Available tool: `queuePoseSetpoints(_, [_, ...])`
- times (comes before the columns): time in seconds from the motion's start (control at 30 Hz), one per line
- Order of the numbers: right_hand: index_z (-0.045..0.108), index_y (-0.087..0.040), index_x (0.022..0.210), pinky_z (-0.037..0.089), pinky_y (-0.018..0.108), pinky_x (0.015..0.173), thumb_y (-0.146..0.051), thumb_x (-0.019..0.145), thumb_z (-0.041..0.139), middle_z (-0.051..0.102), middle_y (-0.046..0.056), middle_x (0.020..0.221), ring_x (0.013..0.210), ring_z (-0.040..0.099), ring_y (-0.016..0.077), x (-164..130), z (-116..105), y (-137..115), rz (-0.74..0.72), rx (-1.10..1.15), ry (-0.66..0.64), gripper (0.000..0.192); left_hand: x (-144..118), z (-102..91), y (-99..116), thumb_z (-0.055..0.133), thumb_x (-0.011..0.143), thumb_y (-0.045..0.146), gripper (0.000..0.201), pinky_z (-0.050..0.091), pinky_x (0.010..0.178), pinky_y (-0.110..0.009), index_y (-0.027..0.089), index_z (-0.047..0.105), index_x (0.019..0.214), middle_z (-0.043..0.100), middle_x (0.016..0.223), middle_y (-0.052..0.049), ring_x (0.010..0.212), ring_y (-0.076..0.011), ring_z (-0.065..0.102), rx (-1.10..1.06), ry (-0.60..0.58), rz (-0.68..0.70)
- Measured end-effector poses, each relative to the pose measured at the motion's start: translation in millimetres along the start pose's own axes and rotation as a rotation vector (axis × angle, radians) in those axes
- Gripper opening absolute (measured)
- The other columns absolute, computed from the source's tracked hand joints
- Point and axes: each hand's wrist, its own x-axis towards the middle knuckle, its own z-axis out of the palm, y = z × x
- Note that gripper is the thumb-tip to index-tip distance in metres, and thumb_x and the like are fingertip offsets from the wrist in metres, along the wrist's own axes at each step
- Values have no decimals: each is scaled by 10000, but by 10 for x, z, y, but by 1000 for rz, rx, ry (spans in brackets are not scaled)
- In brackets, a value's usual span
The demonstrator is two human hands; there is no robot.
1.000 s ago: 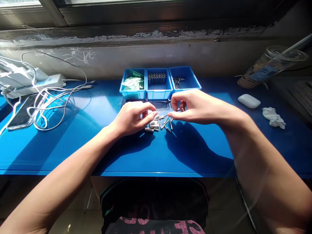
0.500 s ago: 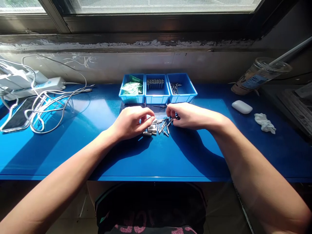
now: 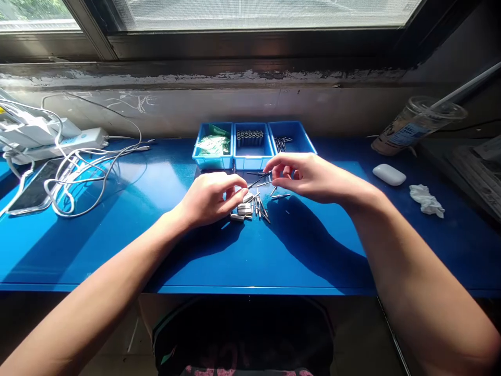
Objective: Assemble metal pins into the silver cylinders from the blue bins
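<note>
"What was there?"

"The worktop (image 3: 250, 261) carried blue trays (image 3: 254, 163) along its far edge; short of them, the left hand (image 3: 213, 198) pinched a dark rod (image 3: 259, 179) by one end; the right hand (image 3: 313, 175) curled at the other, its grip unclear to me."

"Handling?"

"Probably light, stiff, slippery; its ends seemed the best hold."

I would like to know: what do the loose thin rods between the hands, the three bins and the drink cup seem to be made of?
Thin rods: likely metal, fairly shiny, given the silvery glints.
Three bins: probably plastic, smooth and slightly glossy, with even blue colour and light-catching rims.
Drink cup: apparently clear plastic, since its upper part looks see-through.
</note>
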Motion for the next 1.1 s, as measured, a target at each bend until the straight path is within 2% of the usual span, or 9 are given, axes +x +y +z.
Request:
queuePoseSetpoints(0.13, [759, -237, 1141, 587, 357, 789, -365, 878, 800, 754, 45, 963, 908, 704, 216, -39, -94, -61, -10, 265, 1, 295, -2, 1, -4, 617, 1018, 313, 206, 469, 599, -238, 157, 750, 998, 722, 742, -18, 622, -125, 619, 2, -14, -8])
queuePoseSetpoints(0.33, [756, -228, 1140, 624, 378, 796, -379, 838, 845, 766, 41, 931, 902, 737, 223, -83, -201, -139, -48, 427, -76, 349, -5, 0, -5, 617, 1017, 318, 206, 472, 608, -241, 164, 754, 1006, 736, 761, -23, 638, -130, 632, 2, -30, -23])
queuePoseSetpoints(0.5, [766, -233, 1084, 567, 319, 667, -417, 818, 870, 731, 8, 825, 752, 701, 179, -119, -220, -135, -77, 575, -74, 340, -5, 8, -10, 619, 1019, 321, 209, 466, 605, -236, 162, 753, 995, 728, 746, -19, 626, -127, 624, 8, -15, -12])
queuePoseSetpoints(0.63, [766, -236, 1028, 511, 269, 639, -403, 847, 855, 698, -17, 768, 700, 646, 127, -129, -212, -125, -113, 692, -57, 262, -10, 16, -14, 632, 1014, 312, 196, 461, 606, -240, 158, 753, 995, 715, 728, -5, 611, -121, 607, 18, 5, 3])
queuePoseSetpoints(0.73, [772, -222, 998, 489, 243, 605, -355, 863, 837, 677, -9, 762, 689, 608, 117, -118, -226, -106, -87, 688, -43, 201, -14, 13, -11, 630, 1016, 311, 197, 462, 614, -242, 158, 754, 999, 717, 739, -5, 616, -119, 605, 16, 2, 0])
queuePoseSetpoints(0.83, [780, -219, 1002, 466, 255, 560, -281, 879, 799, 656, 4, 772, 666, 578, 127, -101, -261, -57, 19, 560, -4, 139, -13, 8, -8, 628, 1018, 312, 202, 458, 607, -242, 156, 754, 995, 716, 742, -7, 620, -119, 608, 8, -15, -7])
queuePoseSetpoints(0.93, [778, -215, 988, 434, 267, 549, -179, 891, 738, 621, 2, 748, 641, 544, 122, -65, -280, 9, 60, 452, 143, 111, -9, 7, -11, 624, 1020, 317, 210, 461, 604, -245, 153, 752, 991, 721, 747, -13, 623, -121, 611, 4, -14, -1])
queuePoseSetpoints(1.03, [760, -198, 941, 383, 271, 525, -88, 892, 640, 586, -7, 701, 588, 506, 105, 5, -255, 79, 38, 397, 490, 169, -6, 6, -18, 622, 1021, 322, 216, 463, 602, -247, 153, 752, 987, 723, 747, -15, 618, -121, 606, 9, -7, 9])
queuePoseSetpoints(1.1, [766, -182, 939, 408, 288, 552, -74, 882, 615, 641, 19, 733, 621, 567, 124, 55, -217, 128, 25, 253, 729, 194, -5, 4, -20, 621, 1021, 325, 221, 462, 597, -246, 150, 752, 985, 724, 748, -17, 615, -120, 605, 5, -8, 11])
